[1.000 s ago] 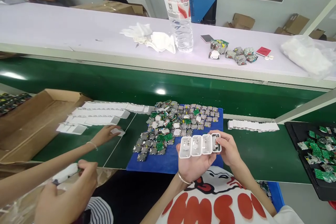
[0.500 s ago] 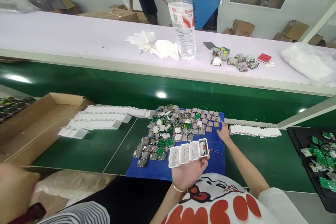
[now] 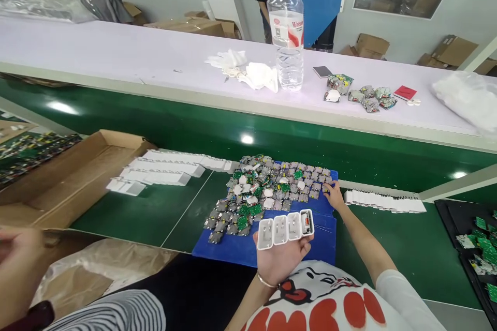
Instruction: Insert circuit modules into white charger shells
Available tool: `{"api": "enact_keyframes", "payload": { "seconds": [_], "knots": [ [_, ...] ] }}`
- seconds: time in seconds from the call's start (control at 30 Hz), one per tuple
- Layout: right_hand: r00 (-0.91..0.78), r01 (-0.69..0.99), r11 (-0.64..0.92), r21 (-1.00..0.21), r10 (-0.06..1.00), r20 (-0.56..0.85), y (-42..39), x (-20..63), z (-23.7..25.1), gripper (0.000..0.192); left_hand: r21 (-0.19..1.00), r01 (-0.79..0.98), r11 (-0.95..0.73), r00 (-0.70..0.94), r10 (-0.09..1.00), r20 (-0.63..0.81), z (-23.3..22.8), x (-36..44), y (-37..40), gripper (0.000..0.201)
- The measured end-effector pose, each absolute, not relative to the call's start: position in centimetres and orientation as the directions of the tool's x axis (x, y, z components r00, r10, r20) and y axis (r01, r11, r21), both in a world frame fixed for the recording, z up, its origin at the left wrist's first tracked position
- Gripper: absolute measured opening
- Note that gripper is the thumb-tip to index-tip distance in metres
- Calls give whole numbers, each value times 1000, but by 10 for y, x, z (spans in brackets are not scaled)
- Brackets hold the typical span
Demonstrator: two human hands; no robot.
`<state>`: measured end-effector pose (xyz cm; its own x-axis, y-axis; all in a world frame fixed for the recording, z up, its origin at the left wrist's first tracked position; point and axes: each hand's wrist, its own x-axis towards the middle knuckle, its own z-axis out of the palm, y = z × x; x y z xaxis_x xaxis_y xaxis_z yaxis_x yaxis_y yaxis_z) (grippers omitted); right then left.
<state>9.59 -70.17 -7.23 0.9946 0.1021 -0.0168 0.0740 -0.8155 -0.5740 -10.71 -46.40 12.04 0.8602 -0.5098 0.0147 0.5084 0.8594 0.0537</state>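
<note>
Clasping white rectangular plastic boxes (image 3: 280,230) over blue flat mat (image 3: 324,243): my left hand (image 3: 276,262) | right hand (image 3: 333,196): mat's right edge, grip can't tell | likely light, stiff; hold ends

"wat…" on bottle label (image 3: 286,29), rest too small
</note>
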Motion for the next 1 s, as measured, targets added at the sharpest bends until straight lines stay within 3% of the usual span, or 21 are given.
{"api": "enact_keyframes", "payload": {
  "seconds": [0.13, 0.33, 0.47, 0.6, 0.77, 0.9, 1.0],
  "knots": [
    [990, 55, -810, -584, 121, -73, -701, 84, -73, 31, 80, 556, 827, 828, -559, 26, 121, -106, -464, 52],
    [997, -1, -773, -634, 49, -62, -699, 55, -55, 30, 74, 540, 838, 838, -544, 37, 117, -105, -462, 56],
    [998, 62, -711, -700, 60, 27, -692, 27, -9, 35, 99, 501, 859, 860, -507, 48, 112, -104, -462, 59],
    [982, 187, -610, -770, 88, 169, -677, -19, 70, 46, 166, 435, 885, 896, -444, 17, 109, -104, -459, 50],
    [879, 476, -444, -759, 198, 435, -663, -80, 162, 44, 167, 396, 903, 915, -403, 8, 109, -101, -462, 42],
    [809, 585, -399, -706, 353, 470, -650, -102, 182, 31, 215, 397, 892, 915, -404, -13, 115, -101, -466, 49],
    [806, 584, -375, -720, 371, 461, -643, -105, 176, 32, 233, 389, 891, 919, -394, -27, 118, -103, -465, 48]
  ]
}}
